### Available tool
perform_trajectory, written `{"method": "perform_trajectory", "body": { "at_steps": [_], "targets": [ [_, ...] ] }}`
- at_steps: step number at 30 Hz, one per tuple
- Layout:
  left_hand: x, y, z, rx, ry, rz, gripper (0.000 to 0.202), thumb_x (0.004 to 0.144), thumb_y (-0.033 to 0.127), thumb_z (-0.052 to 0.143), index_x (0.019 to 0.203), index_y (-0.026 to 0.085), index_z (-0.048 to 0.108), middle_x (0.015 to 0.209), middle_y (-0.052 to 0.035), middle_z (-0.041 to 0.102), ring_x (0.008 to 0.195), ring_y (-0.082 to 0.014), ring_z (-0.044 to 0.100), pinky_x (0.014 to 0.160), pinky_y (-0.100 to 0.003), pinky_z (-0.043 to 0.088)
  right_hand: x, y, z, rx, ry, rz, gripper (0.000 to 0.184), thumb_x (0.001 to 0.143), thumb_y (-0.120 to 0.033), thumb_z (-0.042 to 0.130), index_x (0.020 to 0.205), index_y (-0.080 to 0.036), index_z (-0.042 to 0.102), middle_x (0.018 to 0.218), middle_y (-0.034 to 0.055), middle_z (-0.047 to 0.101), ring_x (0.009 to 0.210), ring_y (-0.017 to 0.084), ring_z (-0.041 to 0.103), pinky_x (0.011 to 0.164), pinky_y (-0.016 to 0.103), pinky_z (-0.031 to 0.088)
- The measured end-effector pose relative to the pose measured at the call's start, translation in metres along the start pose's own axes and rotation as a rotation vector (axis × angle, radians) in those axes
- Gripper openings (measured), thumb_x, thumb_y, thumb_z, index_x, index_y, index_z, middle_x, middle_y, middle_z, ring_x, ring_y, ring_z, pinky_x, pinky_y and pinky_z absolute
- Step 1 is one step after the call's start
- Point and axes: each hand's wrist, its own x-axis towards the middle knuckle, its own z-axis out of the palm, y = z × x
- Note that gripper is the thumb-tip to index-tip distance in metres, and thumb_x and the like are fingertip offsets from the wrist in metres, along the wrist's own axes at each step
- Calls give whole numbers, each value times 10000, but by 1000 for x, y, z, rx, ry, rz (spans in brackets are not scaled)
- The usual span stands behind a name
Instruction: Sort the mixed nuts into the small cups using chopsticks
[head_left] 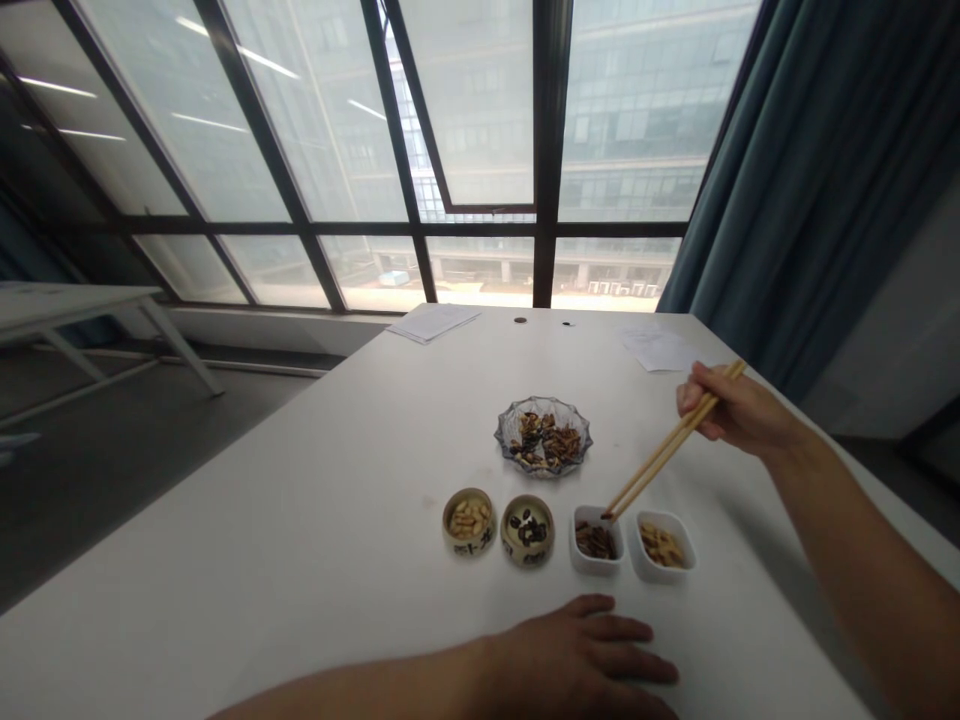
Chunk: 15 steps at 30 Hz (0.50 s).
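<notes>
My right hand (731,405) is closed on a pair of wooden chopsticks (667,450). Their tips reach down into a small white square dish (596,540) of dark brown seeds. To its right stands a second white dish (664,545) with pale nuts. Left of them are two round cups: one with peanuts (469,520), one with black seeds (527,530). Behind the row sits a glass bowl (543,436) of mixed nuts and seeds. My left hand (592,655) lies flat on the white table (300,520), fingers stretched out, holding nothing, just in front of the dishes.
Sheets of paper (435,322) lie at the table's far edge, and more paper (664,350) at the far right. A large window is behind the table, a teal curtain (810,170) on the right. Another white table (67,305) stands at the left.
</notes>
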Motion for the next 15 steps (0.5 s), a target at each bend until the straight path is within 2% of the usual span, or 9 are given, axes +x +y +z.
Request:
{"method": "perform_trajectory", "body": {
  "at_steps": [7,15],
  "targets": [
    [0,0,-1,-21,4,6,419,1121,315,366,1469,248,591,1616,12,484,1541,-239,380,1260,-463,362,0,2,-2,-27,-39,18,533,744,-696,801,613,-190,699,564,61,657,338,118,456,306,255,325],
    [0,-1,-1,-88,-8,-19,411,1123,307,371,1464,257,595,1616,-4,485,1558,-239,348,1279,-467,322,3,2,-1,-57,-3,15,538,730,-711,794,626,-193,688,525,51,640,319,110,423,297,258,322]
  ]
}}
